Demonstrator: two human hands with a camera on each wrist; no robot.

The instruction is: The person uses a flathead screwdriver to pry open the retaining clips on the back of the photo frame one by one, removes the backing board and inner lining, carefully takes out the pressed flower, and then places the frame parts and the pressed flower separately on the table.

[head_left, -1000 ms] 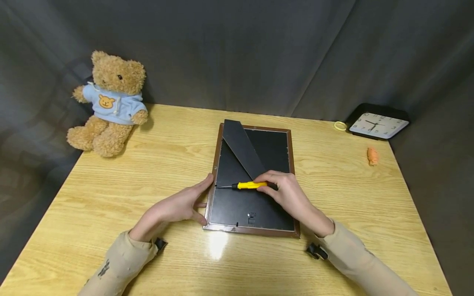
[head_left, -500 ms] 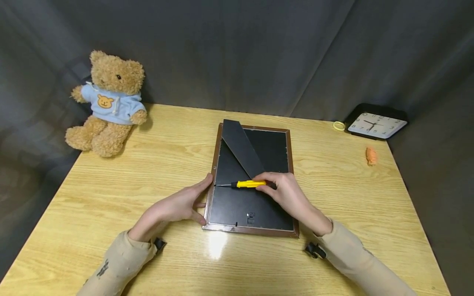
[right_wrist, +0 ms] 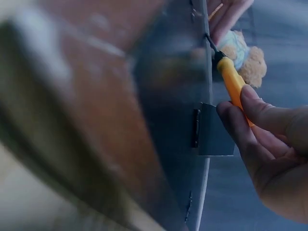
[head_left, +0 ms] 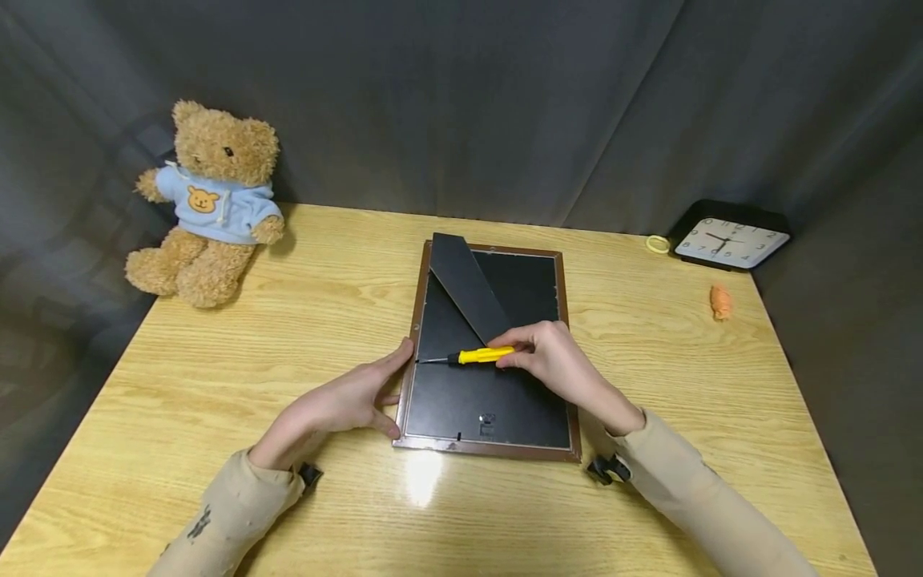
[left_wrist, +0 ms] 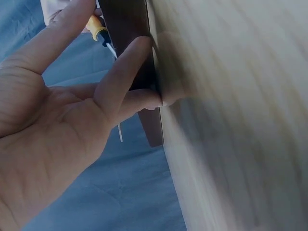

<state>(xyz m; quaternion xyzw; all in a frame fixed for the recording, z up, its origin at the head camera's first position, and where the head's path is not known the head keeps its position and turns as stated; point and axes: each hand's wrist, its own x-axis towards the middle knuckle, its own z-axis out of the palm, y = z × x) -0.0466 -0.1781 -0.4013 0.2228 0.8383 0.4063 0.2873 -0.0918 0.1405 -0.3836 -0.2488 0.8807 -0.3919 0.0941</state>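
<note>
A brown picture frame [head_left: 572, 437] lies face down on the table, its black backing [head_left: 461, 401] showing. A black easel leg [head_left: 465, 280] slants across the upper half of the back. My right hand [head_left: 562, 369] pinches the yellow handle of a screwdriver [head_left: 476, 356] between thumb and fingers. The shaft points left, its tip at a small dark tab on the backing's left edge; the right wrist view shows it there too. My left hand [head_left: 349, 398] rests against the frame's left side, fingers spread and touching the edge, as the left wrist view confirms.
A teddy bear [head_left: 216, 208] in a blue hoodie sits at the back left. Toward the back right stand a black clock [head_left: 731, 240], a pale yellow ring [head_left: 658, 244] and a small orange object [head_left: 720, 302]. Dark curtains [head_left: 461, 112] hang behind the table.
My right hand has risen slightly and shifted with the screwdriver's handle, which now tilts up more at its right end. The tip stays at the left edge; my left hand keeps its place.
</note>
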